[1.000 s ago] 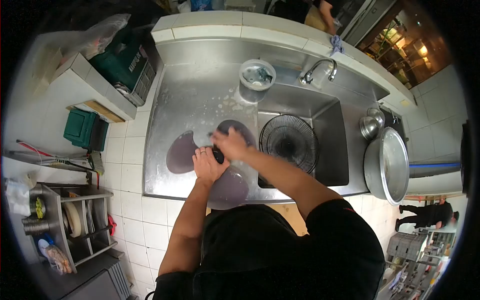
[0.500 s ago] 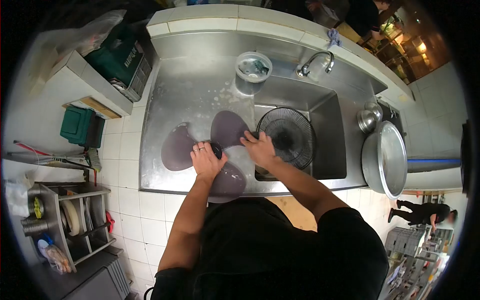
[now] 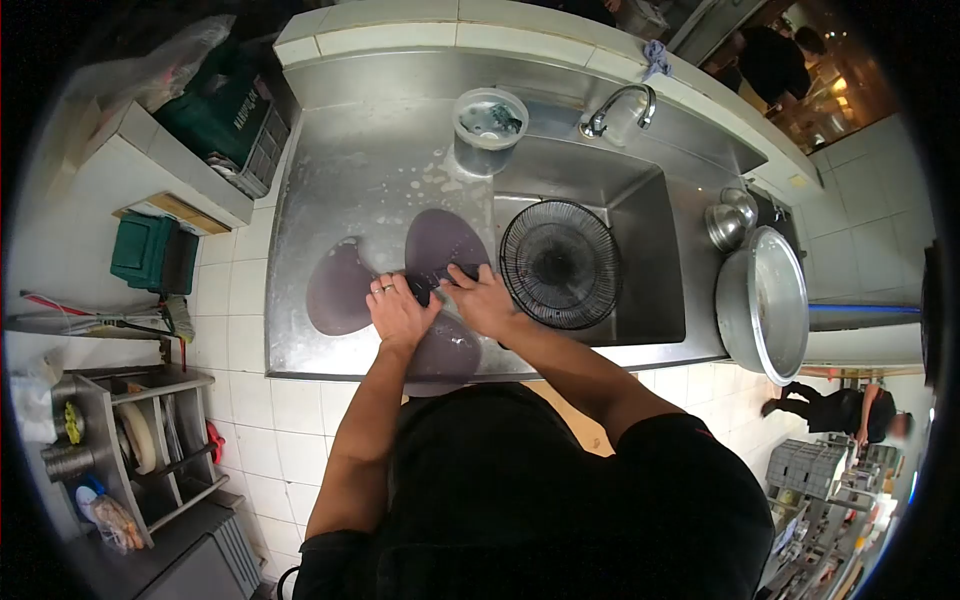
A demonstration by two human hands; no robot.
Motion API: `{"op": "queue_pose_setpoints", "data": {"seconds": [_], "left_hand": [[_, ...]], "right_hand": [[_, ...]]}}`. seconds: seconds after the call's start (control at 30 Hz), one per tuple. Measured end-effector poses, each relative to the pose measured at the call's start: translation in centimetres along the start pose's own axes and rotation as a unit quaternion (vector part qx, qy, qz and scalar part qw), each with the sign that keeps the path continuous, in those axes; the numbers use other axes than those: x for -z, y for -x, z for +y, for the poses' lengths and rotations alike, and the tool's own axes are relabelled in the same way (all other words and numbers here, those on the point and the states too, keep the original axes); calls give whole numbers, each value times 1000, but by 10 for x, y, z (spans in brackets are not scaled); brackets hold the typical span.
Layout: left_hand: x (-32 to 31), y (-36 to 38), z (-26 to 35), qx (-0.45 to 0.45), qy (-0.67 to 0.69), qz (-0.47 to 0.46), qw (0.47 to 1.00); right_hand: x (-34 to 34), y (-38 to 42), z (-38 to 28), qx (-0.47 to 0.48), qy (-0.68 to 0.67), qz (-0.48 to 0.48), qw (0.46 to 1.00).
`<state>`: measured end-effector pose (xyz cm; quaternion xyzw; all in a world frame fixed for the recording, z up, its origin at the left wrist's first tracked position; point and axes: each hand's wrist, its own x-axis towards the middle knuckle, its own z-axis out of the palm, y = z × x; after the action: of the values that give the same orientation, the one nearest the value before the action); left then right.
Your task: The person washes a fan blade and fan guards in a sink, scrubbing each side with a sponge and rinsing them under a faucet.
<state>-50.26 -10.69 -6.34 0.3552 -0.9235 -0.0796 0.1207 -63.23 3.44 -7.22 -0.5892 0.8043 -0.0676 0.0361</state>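
1. At centre, the left hand clamps its bent fingers on the smooth black hub of the fan blade.
2. Beside it, the right hand closes around a small dark object, its shape mostly hidden.
3. The blade lies left of centre: three rounded, translucent purple lobes, wet and glossy, the lowest reaching the front edge of the brushed-steel counter.
4. Right of centre, a round, black, ribbed grille sits in the rectangular steel sink.
5. At right stands a wide, dull metal basin.
6. At upper centre are a cloudy plastic tub and a curved, shiny tap.
7. White tiles cap the ledge along the top.
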Motion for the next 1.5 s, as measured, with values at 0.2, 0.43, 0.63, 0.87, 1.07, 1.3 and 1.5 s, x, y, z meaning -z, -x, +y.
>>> {"op": "queue_pose_setpoints", "data": {"seconds": [0.2,0.43,0.63,0.87,1.07,1.3,1.5], "left_hand": [[-4,4,-5,-7,10,13,1000],[-1,-1,-6,-19,18,18,999],[3,-6,-6,-3,22,-30,999],[1,-5,-6,10,21,-41,999],[4,-7,-2,40,22,-67,997],[-1,-5,1,8,-6,-18,1000],[-3,-2,3,-4,-13,2,1000]], "right_hand": [[10,-7,37,-80,50,-1,996],[12,-88,41,-149,-36,60,986],[24,-118,36,-149,-57,11,987],[3,-136,44,-28,-13,-19,999],[4,-108,25,84,-4,-15,996],[4,-52,36,62,43,14,997],[18,-57,37,-140,104,9,985]]}}
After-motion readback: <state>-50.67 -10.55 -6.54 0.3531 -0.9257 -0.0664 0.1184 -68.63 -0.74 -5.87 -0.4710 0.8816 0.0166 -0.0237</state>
